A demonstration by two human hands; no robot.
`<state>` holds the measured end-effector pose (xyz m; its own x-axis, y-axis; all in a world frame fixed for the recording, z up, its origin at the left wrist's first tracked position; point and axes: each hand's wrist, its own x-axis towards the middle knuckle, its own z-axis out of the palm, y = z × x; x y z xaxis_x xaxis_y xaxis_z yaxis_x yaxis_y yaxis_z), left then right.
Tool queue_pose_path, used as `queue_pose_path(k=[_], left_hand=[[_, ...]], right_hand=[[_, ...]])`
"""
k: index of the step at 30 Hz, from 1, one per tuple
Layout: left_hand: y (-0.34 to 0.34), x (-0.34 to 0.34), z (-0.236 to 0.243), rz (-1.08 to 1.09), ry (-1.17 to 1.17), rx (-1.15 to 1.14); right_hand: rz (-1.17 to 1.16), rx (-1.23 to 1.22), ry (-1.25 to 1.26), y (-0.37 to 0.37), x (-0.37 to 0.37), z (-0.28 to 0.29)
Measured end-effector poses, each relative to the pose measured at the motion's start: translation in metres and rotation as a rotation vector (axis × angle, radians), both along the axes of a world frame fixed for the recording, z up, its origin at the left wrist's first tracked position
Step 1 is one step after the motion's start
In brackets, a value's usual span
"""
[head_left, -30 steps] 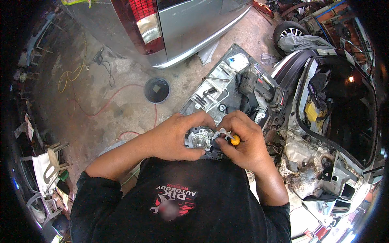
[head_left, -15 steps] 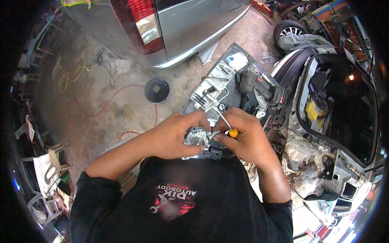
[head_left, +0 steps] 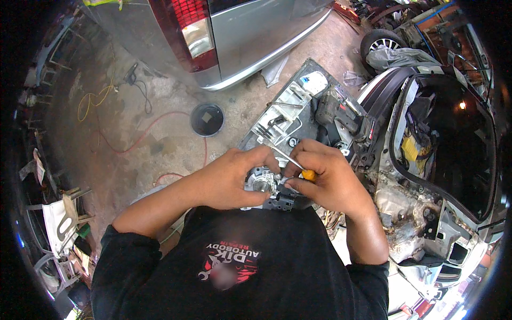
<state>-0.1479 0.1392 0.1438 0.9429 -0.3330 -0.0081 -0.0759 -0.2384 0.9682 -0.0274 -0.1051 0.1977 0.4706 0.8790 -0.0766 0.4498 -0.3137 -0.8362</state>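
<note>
My left hand [head_left: 226, 177] curls round a silver metal part [head_left: 262, 184] with a round, cylinder-like middle, held close in front of my black shirt. A screwdriver [head_left: 308, 175] with a yellow handle is in my right hand [head_left: 333, 178], its thin shaft slanting up and to the left. Thumb and fingertips of that same hand meet at the right side of the metal part; whether they pinch a small piece there I cannot tell. Dark pieces [head_left: 280, 204] show just below the part, partly covered by my hands.
Beyond my hands lies a dark board [head_left: 306, 68] bearing a pale tray [head_left: 288, 101] of tools and a cordless power tool [head_left: 336, 112]. A black bucket [head_left: 207, 120] stands left of it, near a red hose [head_left: 128, 152]. A silver vehicle [head_left: 256, 37] is ahead; a stripped car body [head_left: 410, 213] is at right.
The screwdriver has tilted, its shaft leaning further left. My right hand has shifted slightly to the right; my left hand keeps its hold on the metal part.
</note>
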Motion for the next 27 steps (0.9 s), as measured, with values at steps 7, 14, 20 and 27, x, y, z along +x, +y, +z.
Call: queue_pose_path(k=[7,14,20,27], left_hand=[[0.000,0.003,-0.005,-0.039,0.036,0.071],[0.001,0.005,0.002,-0.029,0.156,0.059],[0.000,0.005,-0.005,-0.027,0.102,0.039],[-0.002,0.007,0.002,-0.034,0.161,0.011]], right_hand=[[-0.007,-0.004,-0.040,-0.007,-0.005,0.000],[-0.014,-0.022,-0.111,-0.015,-0.015,-0.004],[-0.108,-0.006,-0.221,-0.020,-0.033,-0.007],[-0.214,0.035,-0.347,-0.017,-0.053,-0.011]])
